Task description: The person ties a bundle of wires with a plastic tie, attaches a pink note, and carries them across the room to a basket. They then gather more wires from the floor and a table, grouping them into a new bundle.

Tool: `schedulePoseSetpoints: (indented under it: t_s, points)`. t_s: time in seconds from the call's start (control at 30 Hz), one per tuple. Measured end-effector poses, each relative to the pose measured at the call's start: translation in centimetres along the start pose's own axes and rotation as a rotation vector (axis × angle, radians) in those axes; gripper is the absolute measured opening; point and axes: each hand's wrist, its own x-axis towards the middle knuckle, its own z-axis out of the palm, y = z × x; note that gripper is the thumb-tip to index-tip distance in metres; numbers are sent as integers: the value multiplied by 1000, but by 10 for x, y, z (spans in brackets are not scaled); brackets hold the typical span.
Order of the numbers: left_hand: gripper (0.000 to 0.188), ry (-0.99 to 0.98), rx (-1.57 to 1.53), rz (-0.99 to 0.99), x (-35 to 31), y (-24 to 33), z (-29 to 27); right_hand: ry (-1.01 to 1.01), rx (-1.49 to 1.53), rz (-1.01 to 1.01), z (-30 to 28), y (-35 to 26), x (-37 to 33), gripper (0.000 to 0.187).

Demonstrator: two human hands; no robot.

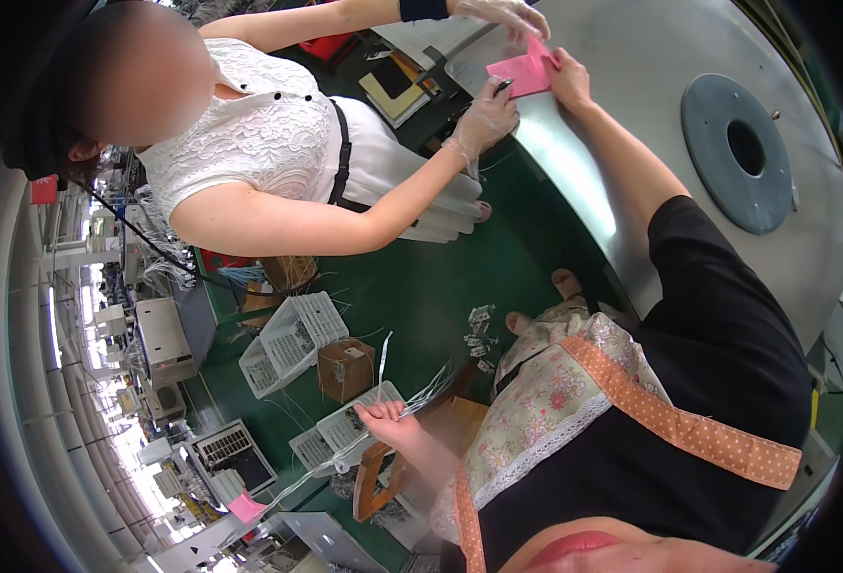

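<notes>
Out to the left, my left hand (393, 425) is closed round a bundle of thin white cables (326, 468). One end of the bundle fans out beyond my fingers; the other trails lower left, where a pink slip (246, 506) shows against it. My right hand (569, 81) reaches to the table's edge and pinches a pink paper pad (522, 74), its top sheet lifted. Across from me a person in thin clear gloves has one gloved hand (486, 119) with a dark pen (503, 86) at the pad. Their other gloved hand (507, 14) is by the raised sheet.
A grey ring-shaped disc (708, 134) lies on the metal table (593, 181). White plastic baskets (292, 344) and a cardboard box (347, 371) stand on the green floor (383, 286). A wooden stool or frame (369, 487) is below my left arm. Machines line the far left.
</notes>
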Motion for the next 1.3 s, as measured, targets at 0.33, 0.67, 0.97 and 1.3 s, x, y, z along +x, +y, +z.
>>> schedulePoseSetpoints:
  t_s: [0.33,0.67,0.97,1.3]
  points:
    - [54,31,16,28,-7,3,6,-147,138,45,11,26,50,35]
    - [53,66,31,39,-16,-2,20,-312,355,204,-11,20,69,38]
    - [52,31,37,37,-23,-6,40,-578,514,51,-18,-14,86,55]
    - [52,2,33,32,-30,-6,44,-209,700,214,18,23,90,41]
